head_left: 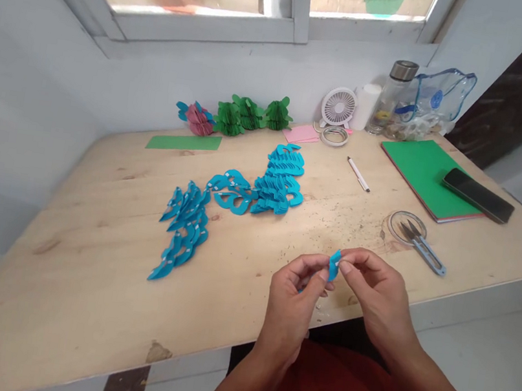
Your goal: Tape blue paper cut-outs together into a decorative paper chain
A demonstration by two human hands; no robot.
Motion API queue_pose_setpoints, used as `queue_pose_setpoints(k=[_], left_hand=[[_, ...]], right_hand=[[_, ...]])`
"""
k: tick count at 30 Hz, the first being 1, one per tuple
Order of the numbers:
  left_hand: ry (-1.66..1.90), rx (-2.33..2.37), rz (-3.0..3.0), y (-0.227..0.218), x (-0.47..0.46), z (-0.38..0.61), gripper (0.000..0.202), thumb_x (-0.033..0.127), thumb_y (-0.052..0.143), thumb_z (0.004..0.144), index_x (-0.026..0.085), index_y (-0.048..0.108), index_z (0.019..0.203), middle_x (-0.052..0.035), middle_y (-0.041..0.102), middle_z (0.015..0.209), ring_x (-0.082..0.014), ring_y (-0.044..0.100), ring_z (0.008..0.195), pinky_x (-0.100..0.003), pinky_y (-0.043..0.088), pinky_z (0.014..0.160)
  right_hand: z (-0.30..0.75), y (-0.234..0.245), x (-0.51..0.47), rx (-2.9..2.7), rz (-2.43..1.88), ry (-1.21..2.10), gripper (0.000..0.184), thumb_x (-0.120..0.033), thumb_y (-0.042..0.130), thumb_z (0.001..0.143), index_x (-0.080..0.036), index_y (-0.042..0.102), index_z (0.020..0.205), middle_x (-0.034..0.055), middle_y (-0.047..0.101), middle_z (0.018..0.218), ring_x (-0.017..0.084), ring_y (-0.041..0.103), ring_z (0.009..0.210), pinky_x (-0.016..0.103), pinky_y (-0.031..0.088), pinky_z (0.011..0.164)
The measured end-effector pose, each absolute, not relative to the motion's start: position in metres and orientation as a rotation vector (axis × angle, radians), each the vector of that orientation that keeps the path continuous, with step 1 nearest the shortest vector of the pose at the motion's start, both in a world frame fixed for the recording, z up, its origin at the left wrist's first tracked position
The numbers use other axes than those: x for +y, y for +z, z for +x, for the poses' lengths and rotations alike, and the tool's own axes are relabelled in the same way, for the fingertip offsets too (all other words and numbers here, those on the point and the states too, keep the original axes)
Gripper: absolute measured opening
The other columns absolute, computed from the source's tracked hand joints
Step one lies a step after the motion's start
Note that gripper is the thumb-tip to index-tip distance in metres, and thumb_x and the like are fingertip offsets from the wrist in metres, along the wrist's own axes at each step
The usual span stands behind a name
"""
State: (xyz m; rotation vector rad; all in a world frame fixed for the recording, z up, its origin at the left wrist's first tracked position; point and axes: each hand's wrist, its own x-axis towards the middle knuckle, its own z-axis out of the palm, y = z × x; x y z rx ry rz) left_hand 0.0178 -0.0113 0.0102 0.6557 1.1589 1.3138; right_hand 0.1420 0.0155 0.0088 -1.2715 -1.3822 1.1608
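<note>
Paper cutout, light and flimsy, sits pinched between fingers of left hand and right hand; probably best gripped by its edges.

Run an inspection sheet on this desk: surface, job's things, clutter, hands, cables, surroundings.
Surface: wooden table, pale bare wood, small specks towards the front edge.
Job's things: blue paper piece held over the front edge; blue cutouts lie in piles mid-table.
Clutter: snips, pen, phone lying on a green folder, fan, bottle, green paper shapes by the wall.
Hands: left hand and right hand both pinch the piece with their fingers.
Cables: nothing seen.
Surroundings: window above the table's far side.
</note>
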Motion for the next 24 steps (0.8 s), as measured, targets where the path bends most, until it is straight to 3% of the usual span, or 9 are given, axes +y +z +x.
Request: queue_pose_setpoints(k=[6,16,20,24], left_hand=[[1.370,1.143,0.645,0.010,-0.012,0.022,0.010,0.020,0.065,0.079,0.018,0.071,0.086,-0.0002,0.068,0.075,-0.0105,0.055,0.066,-0.023,0.045,0.066],[1.404,1.118,0.607,0.006,-0.013,0.026,0.006,0.020,0.065,0.079,0.018,0.069,0.082,0.0001,0.065,0.071,-0.0120,0.059,0.070,-0.023,0.047,0.069],[1.407,1.126,0.585,0.008,-0.011,0.026,0.005,0.018,0.067,0.076,0.018,0.069,0.080,-0.0003,0.066,0.072,-0.0134,0.062,0.073,-0.024,0.048,0.069],[1.418,1.133,0.564,0.012,-0.009,0.024,0.003,0.016,0.068,0.073,0.017,0.068,0.076,-0.0002,0.067,0.071,-0.0119,0.061,0.069,-0.023,0.049,0.068]], right_hand=[[0.132,0.002,0.014,-1.201,-1.269,1.185,0.007,-0.028,0.066,0.079,-0.022,0.065,0.077,-0.0007,0.066,0.077,0.015,0.059,0.077,0.027,0.047,0.073],[0.122,0.002,0.011,-1.020,-1.265,1.215,0.009,-0.027,0.069,0.075,-0.020,0.064,0.072,-0.0031,0.061,0.068,0.010,0.055,0.057,0.023,0.047,0.054],[0.122,0.001,0.011,-1.090,-1.281,1.161,0.008,-0.027,0.068,0.076,-0.020,0.064,0.073,-0.0020,0.062,0.071,0.011,0.056,0.059,0.025,0.048,0.056],[0.122,0.001,0.010,-1.212,-1.316,1.008,0.005,-0.025,0.066,0.077,-0.021,0.063,0.073,0.0003,0.064,0.077,0.016,0.060,0.073,0.029,0.049,0.066]])
